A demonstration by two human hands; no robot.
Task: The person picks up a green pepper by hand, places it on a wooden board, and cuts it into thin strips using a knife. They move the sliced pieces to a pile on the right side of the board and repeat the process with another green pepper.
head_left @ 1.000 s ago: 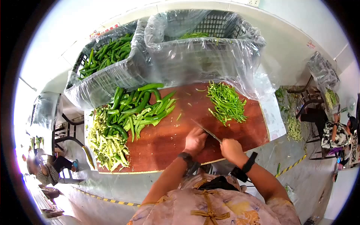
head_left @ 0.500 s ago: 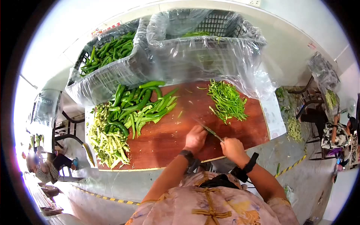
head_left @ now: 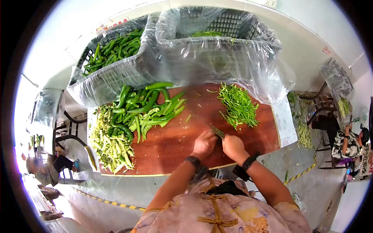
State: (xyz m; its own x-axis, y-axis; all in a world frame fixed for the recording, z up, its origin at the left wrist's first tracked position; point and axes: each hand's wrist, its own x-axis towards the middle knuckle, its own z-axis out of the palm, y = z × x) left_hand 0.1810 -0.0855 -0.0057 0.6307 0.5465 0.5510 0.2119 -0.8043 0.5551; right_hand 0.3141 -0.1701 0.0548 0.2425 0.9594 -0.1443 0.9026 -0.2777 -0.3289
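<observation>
My right hand (head_left: 234, 148) is closed around the handle end of a knife (head_left: 214, 129), whose blade slants up and left over the brown board (head_left: 167, 155). Close beside it, my left hand (head_left: 204, 143) has its fingers curled at the blade; whatever they hold is hidden. To the left lie whole and split green peppers (head_left: 149, 106), with a heap of pale pepper cores and seeds (head_left: 110, 143) at the board's left edge. Thin green pepper strips (head_left: 239, 105) are piled on the right, beyond my right hand.
Behind the board stand two plastic-lined crates: a left crate (head_left: 116, 72) with green peppers and a right crate (head_left: 217, 54) with some green strips. Seated people, one person (head_left: 46, 173) at left and another person (head_left: 345, 141) at right, are farther off. Scraps (head_left: 305, 134) lie on the floor.
My right hand has moved left and slightly up, closer to my left hand, and the knife has shifted left with it. My left hand has barely moved.
</observation>
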